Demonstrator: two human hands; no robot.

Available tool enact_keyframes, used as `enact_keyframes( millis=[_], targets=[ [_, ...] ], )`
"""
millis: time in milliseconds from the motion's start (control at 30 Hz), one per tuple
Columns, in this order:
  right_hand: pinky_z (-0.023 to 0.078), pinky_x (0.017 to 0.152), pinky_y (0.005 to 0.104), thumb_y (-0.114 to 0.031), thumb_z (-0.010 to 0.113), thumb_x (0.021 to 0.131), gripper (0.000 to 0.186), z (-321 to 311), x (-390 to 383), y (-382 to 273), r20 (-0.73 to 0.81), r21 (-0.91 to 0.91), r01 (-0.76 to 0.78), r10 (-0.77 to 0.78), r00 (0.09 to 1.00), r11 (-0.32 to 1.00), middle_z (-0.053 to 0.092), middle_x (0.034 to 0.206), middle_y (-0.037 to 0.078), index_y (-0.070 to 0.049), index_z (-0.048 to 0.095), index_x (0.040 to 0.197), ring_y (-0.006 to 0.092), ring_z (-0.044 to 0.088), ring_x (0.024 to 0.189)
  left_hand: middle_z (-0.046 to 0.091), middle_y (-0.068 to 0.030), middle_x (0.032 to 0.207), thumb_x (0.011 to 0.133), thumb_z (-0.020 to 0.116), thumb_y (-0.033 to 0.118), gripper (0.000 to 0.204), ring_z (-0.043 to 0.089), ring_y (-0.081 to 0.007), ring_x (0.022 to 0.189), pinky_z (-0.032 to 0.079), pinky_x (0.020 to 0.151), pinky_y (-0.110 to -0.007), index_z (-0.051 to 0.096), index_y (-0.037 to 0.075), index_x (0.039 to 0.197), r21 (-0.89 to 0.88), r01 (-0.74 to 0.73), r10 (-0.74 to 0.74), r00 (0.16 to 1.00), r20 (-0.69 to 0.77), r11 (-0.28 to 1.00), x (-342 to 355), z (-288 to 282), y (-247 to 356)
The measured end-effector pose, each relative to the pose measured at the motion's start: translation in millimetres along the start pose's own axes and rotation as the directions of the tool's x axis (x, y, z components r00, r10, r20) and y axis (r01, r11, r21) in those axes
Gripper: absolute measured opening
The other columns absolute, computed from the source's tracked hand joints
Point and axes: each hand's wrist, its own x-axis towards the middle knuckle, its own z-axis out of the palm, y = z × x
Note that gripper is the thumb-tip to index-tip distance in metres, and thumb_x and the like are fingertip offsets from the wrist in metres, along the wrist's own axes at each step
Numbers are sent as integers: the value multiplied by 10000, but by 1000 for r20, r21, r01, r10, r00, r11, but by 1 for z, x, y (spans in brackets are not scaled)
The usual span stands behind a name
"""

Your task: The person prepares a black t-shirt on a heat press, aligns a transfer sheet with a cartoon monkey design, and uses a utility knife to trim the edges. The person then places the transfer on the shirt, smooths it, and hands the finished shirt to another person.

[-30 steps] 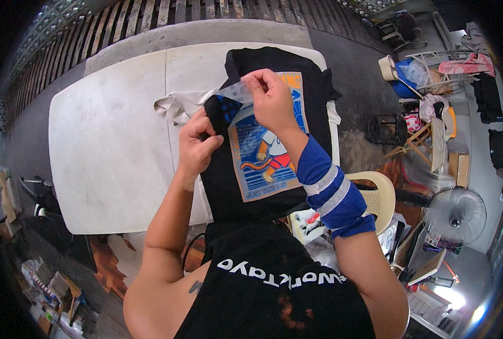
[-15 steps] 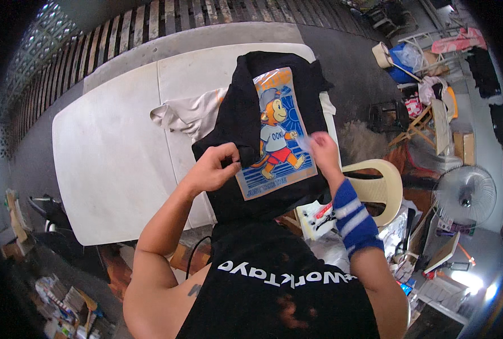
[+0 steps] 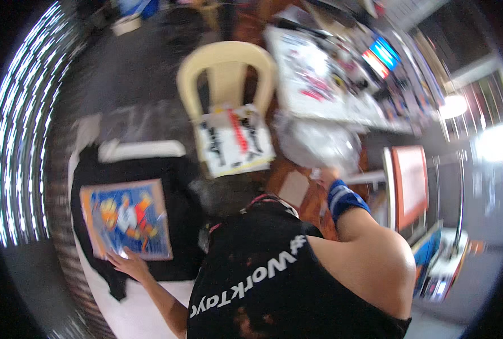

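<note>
A black T-shirt [image 3: 144,164] lies spread on the white table [image 3: 133,313] at the left. On it is a rectangular film print [image 3: 128,219] with a cartoon monkey on blue, glossy and slightly blurred. My left hand [image 3: 128,264] rests with fingers stretched at the print's near edge. Far to the right, my right hand [image 3: 329,176], a blue striped band at its wrist, reaches beside a clear plastic bag [image 3: 322,141]. Its fingers look pinched around a small whitish scrap, smeared by motion.
A cream plastic chair [image 3: 227,62] ahead bears printed sheets [image 3: 237,141]. Behind the bag stands a cluttered white table [image 3: 296,85] with a lit screen [image 3: 381,56]. An orange-framed panel [image 3: 408,186] stands at the right.
My view has swung right, so the shirt now sits at the left. My right hand has left the print for the plastic bag; my left hand has opened and lies flat.
</note>
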Motion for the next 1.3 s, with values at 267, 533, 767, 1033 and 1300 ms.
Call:
enact_keyframes(
  millis=[267, 533, 767, 1033, 1300],
  targets=[
    [583, 767, 470, -207, 679, 847, 240, 58, 39, 89, 475, 877, -412, 583, 660, -247, 708, 938, 179, -26, 689, 1005, 346, 698, 834, 30, -87, 1712, 1020, 248, 674, 782, 128, -451, 1533, 107, 1167, -713, 77, 228, 1640, 365, -123, -116, 815, 567, 923, -22, 52, 111],
    [556, 881, 483, -302, 639, 853, 407, 38, 60, 66, 174, 748, -345, 334, 926, 566, 699, 1072, 269, 58, 677, 1038, 436, 673, 1004, 538, -216, 1458, 997, 566, 344, 581, 511, -343, 1346, 358, 1145, -439, 479, 38, 1483, -211, -22, 142, 809, 570, 977, -54, -19, 142],
    [567, 726, 374, -288, 718, 891, 335, 26, 39, -153, -149, 779, 290, -285, 947, 556, 744, 889, 115, -14, 719, 1084, 236, 720, 732, 702, -211, 1109, 880, 654, 214, 291, 658, -382, 1072, 508, 961, -444, 712, 14, 1085, 20, 117, -118, 945, 304, 993, -68, -26, 35],
    [545, 829, 399, -213, 697, 903, 238, -142, 72, -339, -280, 736, 518, -501, 819, 435, 733, 971, 140, -50, 707, 1077, 291, 702, 895, 721, -212, 1061, 917, 607, 189, 253, 693, -375, 1011, 540, 903, -439, 725, 6, 1045, -83, 314, -308, 948, 84, 946, 11, -30, -119],
    [497, 929, 459, -309, 729, 903, 424, -238, 107, -453, -450, 466, 524, -319, 834, 713, 674, 1150, 229, -4, 624, 1179, 413, 635, 1063, 720, -222, 1128, 912, 665, 298, 360, 678, -385, 1077, 516, 968, -441, 738, 2, 1103, -130, 569, -532, 813, 238, 812, 120, 45, -185]
  ],
)
